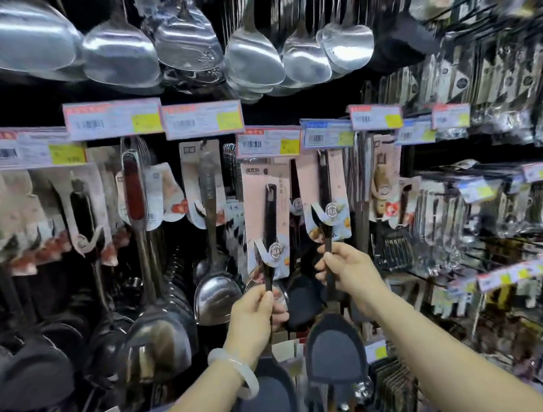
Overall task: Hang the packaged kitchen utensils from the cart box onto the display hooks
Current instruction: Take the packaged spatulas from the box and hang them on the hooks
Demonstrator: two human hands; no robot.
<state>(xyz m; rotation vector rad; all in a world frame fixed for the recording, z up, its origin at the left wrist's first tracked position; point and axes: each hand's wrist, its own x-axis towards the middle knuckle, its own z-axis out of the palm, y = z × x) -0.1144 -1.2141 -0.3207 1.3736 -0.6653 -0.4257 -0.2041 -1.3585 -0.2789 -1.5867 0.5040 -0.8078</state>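
Observation:
I hold two packaged black spatulas up in front of the display, each with a pink card round its handle. My left hand (255,319) grips the shaft of the left spatula (269,212), whose dark head (267,400) hangs below my wrist. My right hand (348,271) grips the shaft of the right spatula (324,184); its dark head (336,348) hangs below. Both pink cards reach up to the price tags (269,142) at the hook fronts. The hooks themselves are hidden behind the tags. The cart box is not in view.
Steel ladles and turners (251,59) hang in a row overhead. Packaged steel and black spatulas (211,224) fill the hooks to the left. Racks of small packaged utensils (493,206) crowd the right side. More price tags (111,119) line the rail.

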